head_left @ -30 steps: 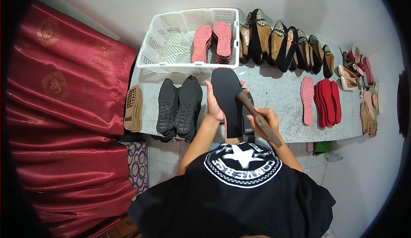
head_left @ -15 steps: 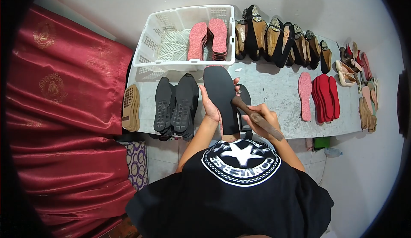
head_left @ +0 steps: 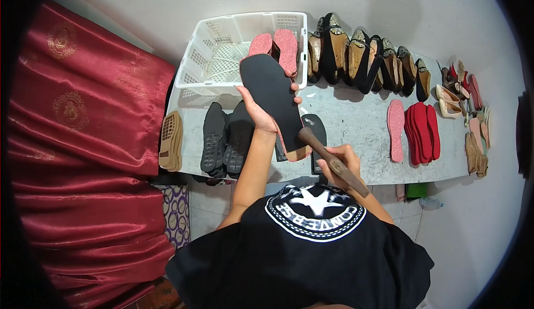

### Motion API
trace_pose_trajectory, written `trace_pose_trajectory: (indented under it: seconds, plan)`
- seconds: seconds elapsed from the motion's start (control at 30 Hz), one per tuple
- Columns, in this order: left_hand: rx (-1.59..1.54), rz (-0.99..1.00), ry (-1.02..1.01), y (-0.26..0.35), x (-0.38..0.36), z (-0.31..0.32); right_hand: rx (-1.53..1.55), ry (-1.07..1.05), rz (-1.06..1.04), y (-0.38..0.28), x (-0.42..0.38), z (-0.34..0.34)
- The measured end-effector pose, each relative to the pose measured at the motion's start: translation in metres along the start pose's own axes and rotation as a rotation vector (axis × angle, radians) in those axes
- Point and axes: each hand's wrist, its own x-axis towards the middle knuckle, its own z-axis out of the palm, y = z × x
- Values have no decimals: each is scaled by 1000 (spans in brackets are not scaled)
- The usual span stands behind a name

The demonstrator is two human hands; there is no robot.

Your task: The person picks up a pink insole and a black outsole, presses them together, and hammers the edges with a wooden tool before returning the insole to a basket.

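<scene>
Shoe workshop: lined-up loafers (head_left: 329, 53), stacked red soles (head_left: 420, 134), worktable (head_left: 361, 125).

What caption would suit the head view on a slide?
Left hand holds a black sole; right hand grips a brown tool.

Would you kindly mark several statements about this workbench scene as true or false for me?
1. The left hand holds a black-faced sole. True.
2. The right hand is empty. False: it holds a wooden tool.
3. Pink insoles are in the white basket. True.
4. The red insoles are inside the basket. False: they lie on the table, right of it.
</scene>
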Motion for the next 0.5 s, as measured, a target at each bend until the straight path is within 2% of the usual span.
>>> trace_pose_trajectory:
  seconds: [0.03,0.07,0.17,0.2,0.3,0.33,0.43,0.47,0.5]
  plan:
    - [-30,9,-20,2,2,2,-96,-94,22,-1,3,-4]
    - [20,40,-18,4,4,0,-129,-90,-82,-1,7,-5]
    - [-5,62,-82,9,6,4,72,138,-167,3,-4,3]
    - [-20,71,-51,11,6,9,168,174,-90,-5,-4,2]
    - [-57,92,4,7,5,20,-45,-67,99,-23,9,-8]
    - [-53,97,-4,6,6,19,-82,-102,45,-22,12,-8]
    - [-69,119,-30,7,7,23,-43,54,-134,-15,4,-3]
    - [-82,131,-36,8,7,24,107,111,-105,-14,2,2]
    - [-97,136,-44,9,7,25,62,51,-55,-16,4,2]
